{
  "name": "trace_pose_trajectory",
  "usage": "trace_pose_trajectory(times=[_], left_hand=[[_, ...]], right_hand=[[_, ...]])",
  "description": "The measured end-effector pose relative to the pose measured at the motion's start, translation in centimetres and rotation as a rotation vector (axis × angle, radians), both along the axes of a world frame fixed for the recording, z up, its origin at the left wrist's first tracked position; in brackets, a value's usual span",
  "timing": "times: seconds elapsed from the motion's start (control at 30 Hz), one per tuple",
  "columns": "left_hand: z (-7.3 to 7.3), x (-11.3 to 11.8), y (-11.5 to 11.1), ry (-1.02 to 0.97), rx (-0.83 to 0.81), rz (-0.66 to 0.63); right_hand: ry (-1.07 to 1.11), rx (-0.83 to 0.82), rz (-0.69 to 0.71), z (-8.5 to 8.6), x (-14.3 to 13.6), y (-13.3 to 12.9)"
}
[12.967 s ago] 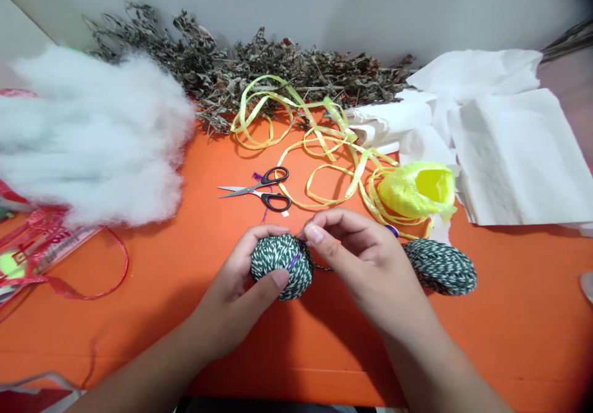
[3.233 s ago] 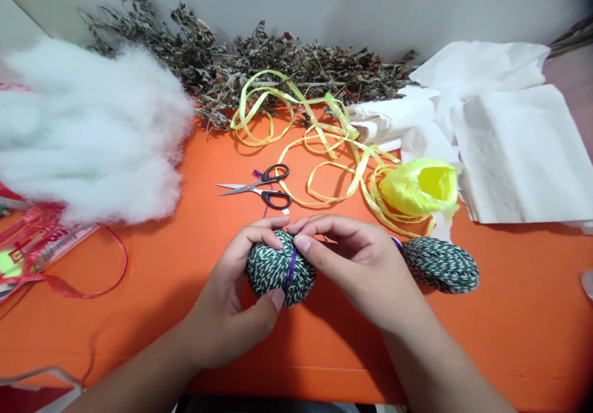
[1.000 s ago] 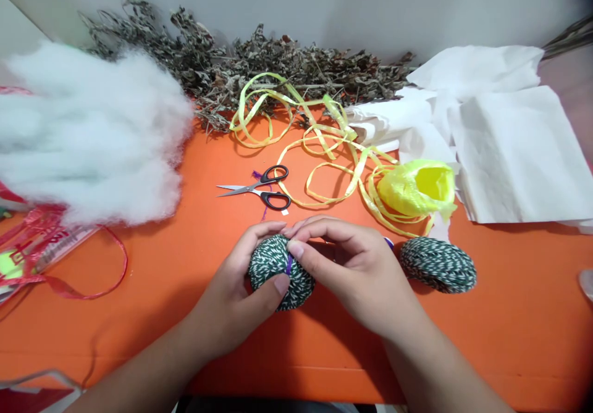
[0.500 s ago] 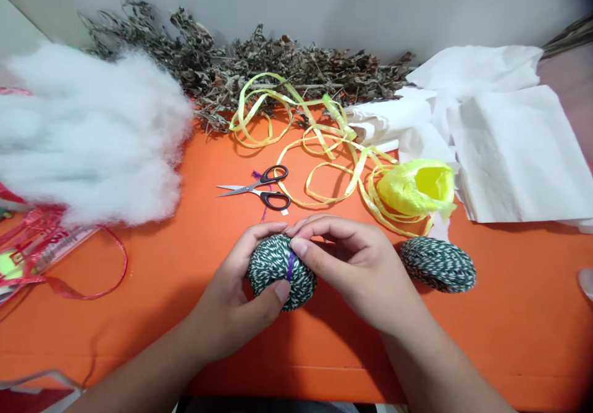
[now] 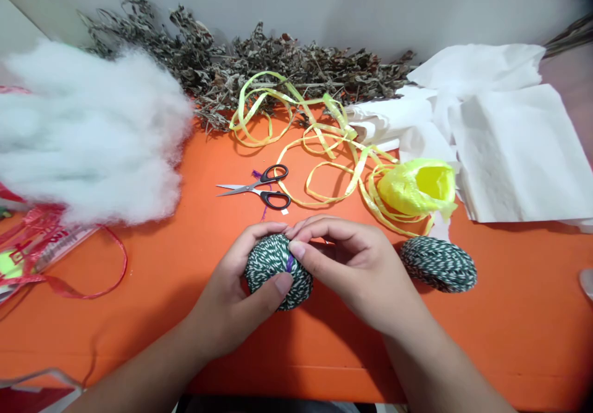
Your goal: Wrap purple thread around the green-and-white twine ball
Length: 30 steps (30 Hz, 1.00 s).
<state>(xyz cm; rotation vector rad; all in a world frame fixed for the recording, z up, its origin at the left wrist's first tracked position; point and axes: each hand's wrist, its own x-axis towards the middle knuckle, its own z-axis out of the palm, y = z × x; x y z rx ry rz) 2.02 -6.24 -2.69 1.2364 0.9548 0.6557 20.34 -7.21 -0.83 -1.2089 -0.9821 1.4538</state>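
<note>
A round, stuffed-looking piece of green and white knit (image 5: 269, 262) is held between my two hands, above the orange table. My left hand (image 5: 241, 283) wraps its left side, with the thumb pressed on the front. A purple strand of yarn (image 5: 290, 263) runs down the knit's surface. At the upper right of the piece, my right hand (image 5: 345, 258) is closed, its thumb and fingertips pinching at the top end of the purple strand. A second green and white knit piece (image 5: 438, 264) lies on the table beside my right wrist.
Black-handled scissors (image 5: 259, 187) lie behind my hands, blades to the left. Yellow plastic ribbon (image 5: 333, 166) trails to its roll (image 5: 403, 187). White fibre stuffing (image 5: 88, 135) and red ribbon (image 5: 65, 286) are at left, white sheets (image 5: 523, 154) at right, dried plants (image 5: 259, 67) along the wall.
The held knit piece has turned and shifted slightly left in my hands, and less of the purple strand shows. Both hands keep their grip; the table items stay put.
</note>
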Motion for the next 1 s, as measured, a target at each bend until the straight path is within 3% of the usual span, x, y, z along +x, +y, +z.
trace_pose_trajectory(times=[0.37, 1.0], left_hand=[[-0.25, -0.13, 0.04, 0.028, 0.041, -0.012], [-0.55, -0.26, -0.16, 0.004, 0.089, -0.054]], right_hand=[[-0.063, 0.012, -0.002, -0.14, -0.06, 0.04], [0.032, -0.051, 0.008, -0.43, 0.08, 0.05]])
